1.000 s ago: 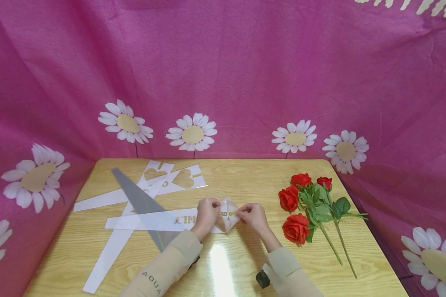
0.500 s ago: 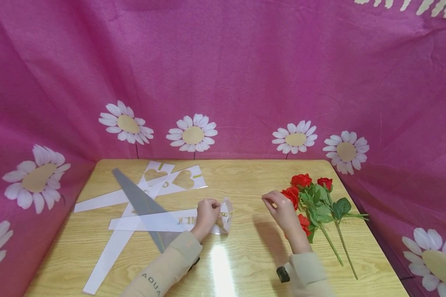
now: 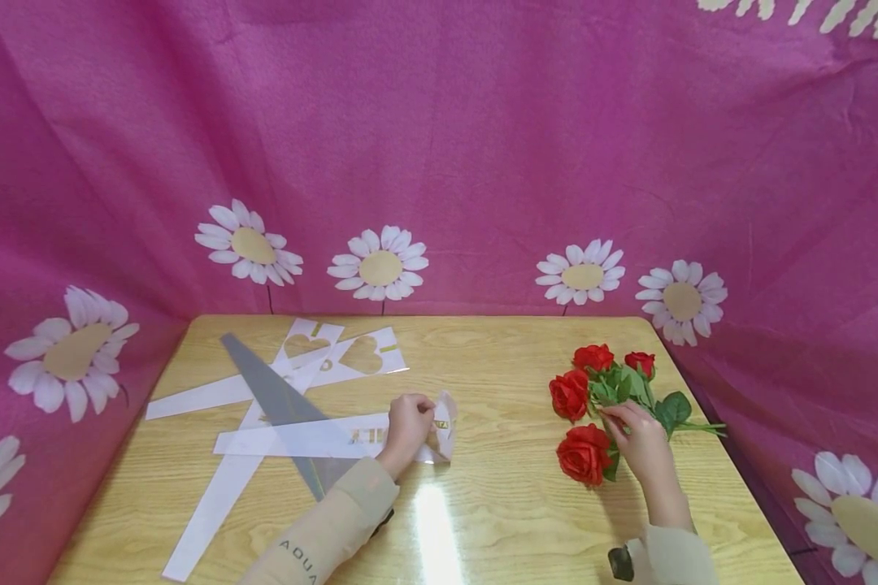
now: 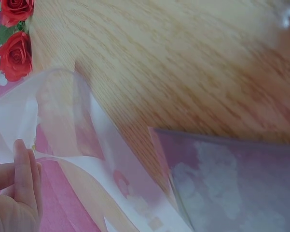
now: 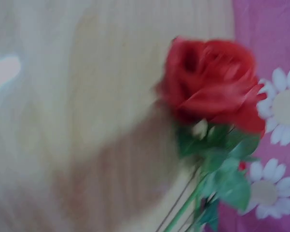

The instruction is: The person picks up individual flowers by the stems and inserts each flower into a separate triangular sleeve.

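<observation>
My left hand (image 3: 408,431) pinches the wide end of a clear plastic flower sleeve (image 3: 315,437) with white panels and gold print. In the left wrist view the mouth of this sleeve (image 4: 99,135) stands open, its film bowed apart beside the fingers (image 4: 23,174). On the right side of the table, my right hand (image 3: 644,443) is over the leaves and stems of several red roses (image 3: 584,455), fingers loosely bent. No grip on a stem shows. The right wrist view is blurred; a rose (image 5: 212,82) with green leaves fills its right part, and the hand is outside it.
More flat flower sleeves (image 3: 212,496) lie crossed at the left of the wooden table (image 3: 497,349), some with gold hearts. A grey-looking sleeve (image 3: 263,390) crosses among them. A pink cloth (image 3: 468,162) printed with daisies hangs around the table.
My right hand has let go of the sleeve's mouth and moved right to the roses. The left hand stays in place, still pinching the sleeve, which has shifted slightly right.
</observation>
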`<state>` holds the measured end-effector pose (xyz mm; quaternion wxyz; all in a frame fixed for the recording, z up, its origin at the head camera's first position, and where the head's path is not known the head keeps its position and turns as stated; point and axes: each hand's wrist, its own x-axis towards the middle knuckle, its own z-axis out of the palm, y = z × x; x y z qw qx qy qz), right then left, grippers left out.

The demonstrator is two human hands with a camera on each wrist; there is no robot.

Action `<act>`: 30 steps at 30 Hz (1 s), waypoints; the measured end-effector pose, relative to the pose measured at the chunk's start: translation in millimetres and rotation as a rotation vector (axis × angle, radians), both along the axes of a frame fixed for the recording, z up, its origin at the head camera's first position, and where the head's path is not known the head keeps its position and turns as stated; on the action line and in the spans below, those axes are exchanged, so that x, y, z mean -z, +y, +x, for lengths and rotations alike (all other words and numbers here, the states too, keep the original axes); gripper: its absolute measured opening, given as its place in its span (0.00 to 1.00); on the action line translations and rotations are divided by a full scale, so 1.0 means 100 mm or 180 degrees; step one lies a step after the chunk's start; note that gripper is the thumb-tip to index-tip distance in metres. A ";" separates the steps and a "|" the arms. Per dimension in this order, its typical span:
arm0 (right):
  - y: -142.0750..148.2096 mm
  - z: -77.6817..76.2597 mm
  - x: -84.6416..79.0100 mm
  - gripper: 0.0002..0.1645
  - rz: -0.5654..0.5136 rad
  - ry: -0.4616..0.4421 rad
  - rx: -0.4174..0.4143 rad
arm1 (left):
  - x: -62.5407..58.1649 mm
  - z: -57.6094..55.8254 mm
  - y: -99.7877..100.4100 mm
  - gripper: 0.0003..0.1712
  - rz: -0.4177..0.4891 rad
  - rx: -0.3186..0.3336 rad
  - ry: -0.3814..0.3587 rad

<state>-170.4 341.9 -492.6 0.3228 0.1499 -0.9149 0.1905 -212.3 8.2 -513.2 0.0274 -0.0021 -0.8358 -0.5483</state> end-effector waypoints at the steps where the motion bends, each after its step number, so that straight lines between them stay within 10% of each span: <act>1: 0.03 0.02 0.02 0.11 0.0004 -0.0049 0.0022 | 0.00 0.00 0.00 0.05 0.0007 0.0004 0.0011; 30: 0.27 0.05 0.51 0.14 0.0313 -0.0548 -0.0118 | 0.01 0.05 0.02 0.06 -0.0037 0.0031 0.0097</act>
